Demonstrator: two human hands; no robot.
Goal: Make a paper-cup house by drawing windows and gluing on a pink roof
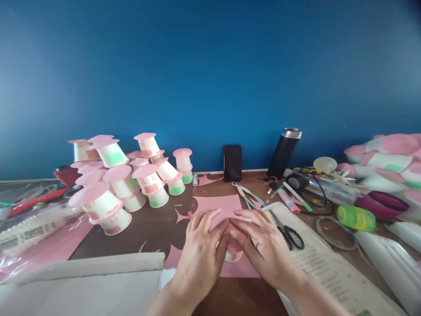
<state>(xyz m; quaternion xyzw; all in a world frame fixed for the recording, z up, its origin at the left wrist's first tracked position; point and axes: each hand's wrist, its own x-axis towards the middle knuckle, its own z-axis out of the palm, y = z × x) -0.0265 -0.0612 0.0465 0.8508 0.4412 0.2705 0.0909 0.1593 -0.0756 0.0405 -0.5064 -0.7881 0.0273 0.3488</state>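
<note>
Both hands meet over a small paper cup (pixel 234 255) with pink on its side and a pink paper top. My left hand (pixel 203 245) is closed about the cup's left, its thumb and index finger at the top. From the other side, my right hand (pixel 268 245) curls round in the same way, thumb pressed near the rim. My fingers hide much of the cup. Beneath it lies a pink paper sheet (pixel 217 202). A pair of black-handled scissors (pixel 292 236) rests beside my right hand.
Stacked cups with pink round tops (pixel 148 171) stand at the left, and more cups (pixel 394 160) are heaped at the far right. A black phone (pixel 232 162) and black bottle (pixel 284 153) stand near the blue wall. Pliers (pixel 245 193) and a cardboard box (pixel 82 285) lie closer.
</note>
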